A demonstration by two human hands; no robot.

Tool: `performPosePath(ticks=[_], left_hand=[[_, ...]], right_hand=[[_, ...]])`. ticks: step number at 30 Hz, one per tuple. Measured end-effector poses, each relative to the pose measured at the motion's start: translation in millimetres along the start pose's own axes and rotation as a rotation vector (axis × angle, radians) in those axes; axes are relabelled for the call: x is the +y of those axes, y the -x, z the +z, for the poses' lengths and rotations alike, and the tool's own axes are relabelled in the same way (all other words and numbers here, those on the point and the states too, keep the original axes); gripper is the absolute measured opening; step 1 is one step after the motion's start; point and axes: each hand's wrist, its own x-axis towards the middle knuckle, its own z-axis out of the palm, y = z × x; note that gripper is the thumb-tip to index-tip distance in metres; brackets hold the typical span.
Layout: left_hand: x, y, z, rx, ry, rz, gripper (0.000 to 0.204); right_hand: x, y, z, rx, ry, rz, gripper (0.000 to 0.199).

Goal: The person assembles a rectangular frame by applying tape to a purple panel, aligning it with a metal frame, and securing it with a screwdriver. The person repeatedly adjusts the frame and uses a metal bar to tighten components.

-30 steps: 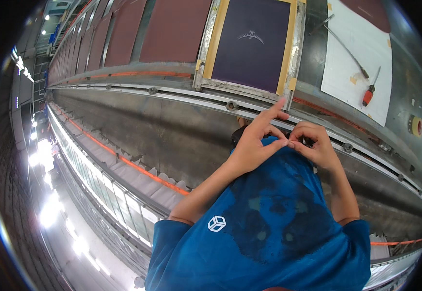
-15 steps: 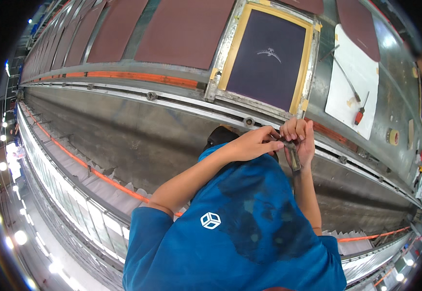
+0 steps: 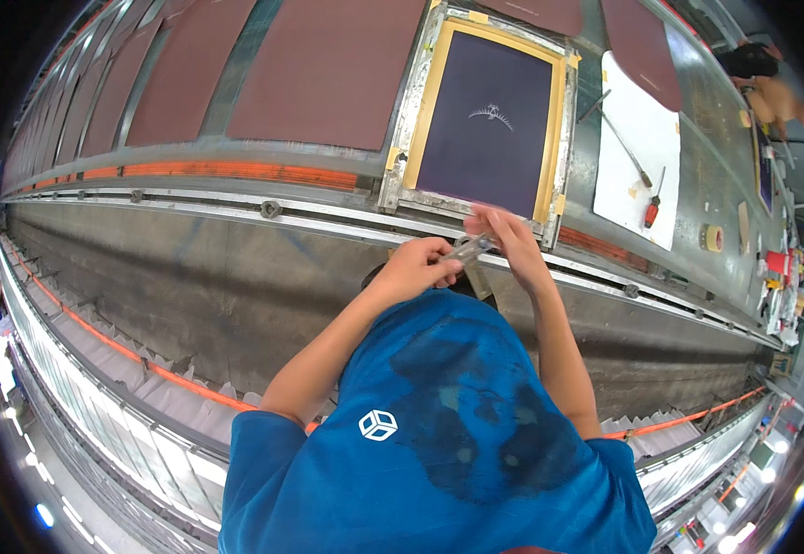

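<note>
My left hand (image 3: 418, 266) pinches a small greyish metal piece (image 3: 465, 251) between thumb and fingers, just in front of my waist. Its exact kind is not clear. The far end of the piece points to my right hand (image 3: 511, 242), whose fingers are raised beside it and smeared by motion. Whether those fingers grip the piece cannot be made out. Just beyond both hands lies a screen-printing frame (image 3: 568, 102) with yellow-taped inner edges. Its dark mesh (image 3: 485, 138) carries a small pale arched motif.
Maroon sheets (image 3: 324, 74) lie along the long table to the left. Right of the frame, a white sheet (image 3: 619, 198) bears a long metal rod (image 3: 625, 152) and a red-handled screwdriver (image 3: 652, 213). Near it is a tape roll (image 3: 712, 238). A metal rail (image 3: 328, 214) edges the table.
The metal piece has swung from hanging under my right hand to lying slantwise in my left fingers. My right hand has lifted and opened somewhat. The whole view has shifted slightly.
</note>
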Motion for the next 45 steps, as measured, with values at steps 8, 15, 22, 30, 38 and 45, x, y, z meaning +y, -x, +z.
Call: performPosePath(ticks=[8,15,22,30,38,45], left_hand=[[-77,-7,-72,0.407,-0.466,0.278,0.018],[-80,-27,-71,0.319,-0.987,0.322,0.033],[-84,-42,-56,0.240,-1.155,0.115,0.043],[-57,-47,-56,0.109,-1.259,-0.024,0.051],[-49,-48,-55,0.075,-1.261,-0.064,0.053],[-48,-51,-49,0.094,-1.260,-0.119,0.051]], right_hand=[[25,-143,26,-0.208,1.289,-0.331,0.019],[-7,-163,42,-0.352,1.408,-0.095,0.012],[-4,-170,38,-0.398,1.383,-0.100,0.015],[5,-166,9,-0.401,1.258,-0.199,0.019],[-5,-171,28,-0.494,1.442,-0.279,0.020],[-1,-176,50,-0.519,1.657,-0.216,0.020]])
